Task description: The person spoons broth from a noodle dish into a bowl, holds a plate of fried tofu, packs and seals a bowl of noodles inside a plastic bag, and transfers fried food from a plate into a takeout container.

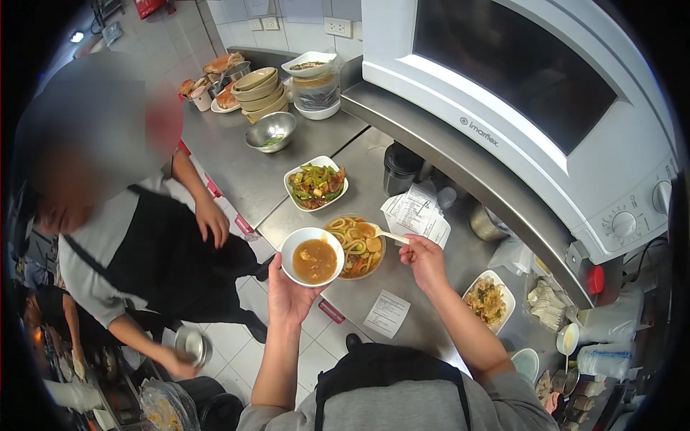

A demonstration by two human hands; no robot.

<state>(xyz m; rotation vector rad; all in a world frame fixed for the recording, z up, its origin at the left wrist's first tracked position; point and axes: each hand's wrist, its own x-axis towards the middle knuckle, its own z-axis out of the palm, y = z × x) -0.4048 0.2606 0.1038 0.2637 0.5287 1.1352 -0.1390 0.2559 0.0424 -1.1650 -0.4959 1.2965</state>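
Two hands work near the middle of the frame: the left hand (pixel 291 296) holds up a white bowl (pixel 313 257), thumb at its rim and the other fingers mostly hidden beneath it, while the right hand (pixel 422 260) has its fingers pinching the handle of a pale spoon (pixel 392 236). The spoon's tip is at the bowl of noodles (pixel 352 248), which sits on the steel desk (pixel 241 172) just right of the white bowl in view; whether the tip touches the food, I cannot tell. The step in hand seems to be spooning at the noodles; the next move probably calls for a steady spoon and a level left hand. The white bowl is round and smooth, part-filled with cloudy brown liquid with paler bits; the noodles are thick, mixed with orange and green pieces.
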